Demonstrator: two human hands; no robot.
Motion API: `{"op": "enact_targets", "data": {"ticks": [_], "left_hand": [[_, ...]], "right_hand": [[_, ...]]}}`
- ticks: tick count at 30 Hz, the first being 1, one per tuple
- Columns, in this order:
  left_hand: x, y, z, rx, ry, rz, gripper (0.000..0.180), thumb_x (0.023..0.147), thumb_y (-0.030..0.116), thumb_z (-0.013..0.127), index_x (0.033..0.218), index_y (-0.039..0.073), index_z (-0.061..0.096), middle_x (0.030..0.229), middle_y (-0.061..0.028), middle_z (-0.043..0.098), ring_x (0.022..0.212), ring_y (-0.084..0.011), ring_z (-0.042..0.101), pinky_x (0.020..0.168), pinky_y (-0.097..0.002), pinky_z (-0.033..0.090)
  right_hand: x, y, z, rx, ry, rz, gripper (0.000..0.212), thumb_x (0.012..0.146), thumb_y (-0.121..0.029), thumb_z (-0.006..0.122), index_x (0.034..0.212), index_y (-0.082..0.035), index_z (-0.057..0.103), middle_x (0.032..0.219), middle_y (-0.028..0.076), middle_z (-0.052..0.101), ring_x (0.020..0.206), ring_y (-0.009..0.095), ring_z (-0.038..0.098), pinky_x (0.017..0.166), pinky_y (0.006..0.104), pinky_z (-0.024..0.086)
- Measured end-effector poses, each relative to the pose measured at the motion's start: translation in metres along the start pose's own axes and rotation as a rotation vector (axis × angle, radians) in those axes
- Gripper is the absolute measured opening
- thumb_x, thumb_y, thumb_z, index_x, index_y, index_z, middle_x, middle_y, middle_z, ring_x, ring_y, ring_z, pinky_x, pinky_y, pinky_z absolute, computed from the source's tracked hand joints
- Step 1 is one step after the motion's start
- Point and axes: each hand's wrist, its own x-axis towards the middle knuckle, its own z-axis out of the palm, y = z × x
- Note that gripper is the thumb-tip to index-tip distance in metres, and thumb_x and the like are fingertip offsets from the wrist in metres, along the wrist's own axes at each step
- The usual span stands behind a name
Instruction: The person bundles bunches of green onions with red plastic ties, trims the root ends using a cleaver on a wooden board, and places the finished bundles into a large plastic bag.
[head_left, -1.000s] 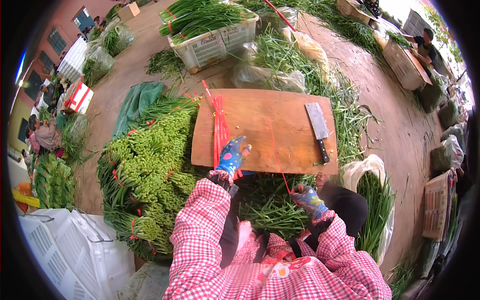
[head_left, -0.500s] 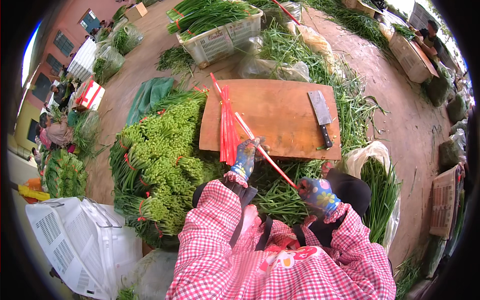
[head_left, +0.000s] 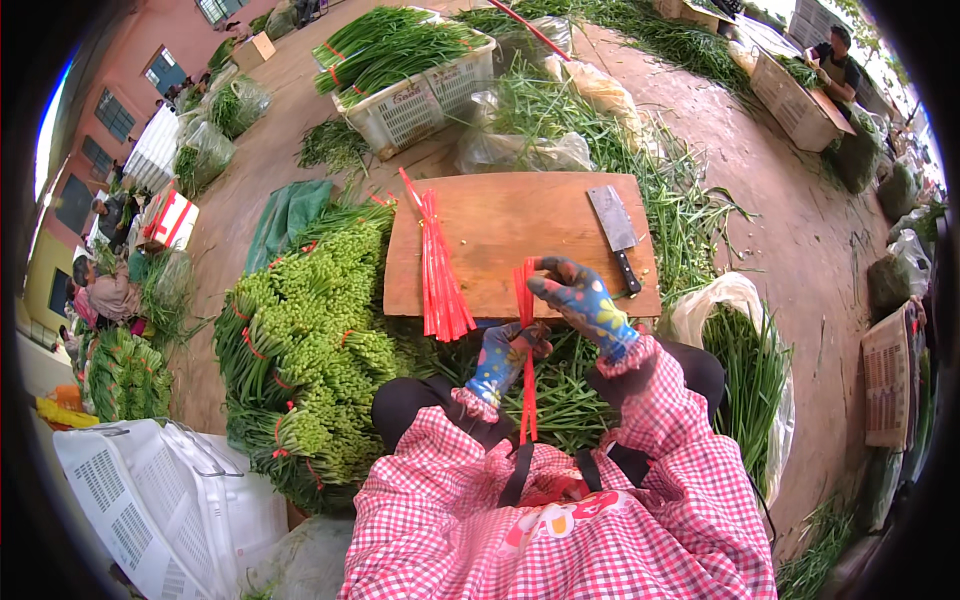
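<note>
I hold a narrow bundle of red strips (head_left: 530,395) upright in front of my lap. My left hand (head_left: 500,365), in a blue flowered glove, is closed round its middle. Higher up, the gloved fingers of my right hand (head_left: 585,303) pinch it near the top end. A second bunch of red strips (head_left: 440,280) lies on the wooden board (head_left: 510,215), hanging over its near edge. On the board's right side rests a cleaver (head_left: 614,225) with a black handle. Loose green stems (head_left: 570,385) lie beneath my hands.
Tied bundles of green budded stems (head_left: 310,340) are piled left of the board. An open bag of long green stalks (head_left: 740,370) stands at the right. Beyond the board sits a crate (head_left: 425,105) of bundled greens. White crates (head_left: 165,490) are at lower left; people work farther off.
The red strips swung from slanting to upright. My right hand rose from lower right to their top end, while my left hand came slightly lower. The view shifted a little.
</note>
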Motion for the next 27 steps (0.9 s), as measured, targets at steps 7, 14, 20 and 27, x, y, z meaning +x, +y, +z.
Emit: {"op": "enact_targets", "data": {"ticks": [7,14,20,27], "left_hand": [[-0.004,0.006,-0.007,-0.027,0.050,-0.085,0.026,0.086,0.021,0.057,0.089,-0.004,0.063,0.066,-0.0092,0.063,0.056,-0.0144,0.059,0.053,-0.0253,0.047],[0.005,0.026,-0.039,0.050,0.003,-0.276,0.026,0.086,0.026,0.057,0.089,0.001,0.063,0.062,-0.0045,0.061,0.052,-0.0096,0.056,0.048,-0.0216,0.047],[0.077,0.079,-0.174,-0.080,0.194,-0.101,0.027,0.083,0.020,0.055,0.103,0.002,0.056,0.089,-0.0088,0.060,0.064,-0.0157,0.056,0.045,-0.0257,0.045],[0.212,0.035,-0.224,0.118,0.476,-0.279,0.027,0.082,0.027,0.058,0.101,0.008,0.055,0.068,-0.0067,0.057,0.044,-0.0183,0.048,0.039,-0.0337,0.042]], "right_hand": [[0.019,0.022,-0.010,-0.044,0.112,-0.122,0.014,0.080,-0.013,0.063,0.087,-0.002,0.065,0.073,-0.001,0.058,0.063,0.007,0.047,0.058,0.0212,0.038],[0.032,0.056,-0.054,-0.035,0.544,-0.180,0.014,0.082,-0.016,0.061,0.088,-0.005,0.067,0.073,-0.001,0.057,0.060,0.005,0.047,0.054,0.0183,0.037],[0.016,0.058,-0.156,0.130,0.938,-0.206,0.024,0.087,-0.029,0.052,0.097,-0.011,0.063,0.075,-0.001,0.056,0.059,0.006,0.050,0.046,0.0179,0.037],[-0.016,0.086,-0.192,0.191,0.903,-0.178,0.024,0.086,-0.030,0.051,0.100,-0.012,0.061,0.060,-0.004,0.049,0.047,0.006,0.044,0.040,0.0195,0.033]]}}
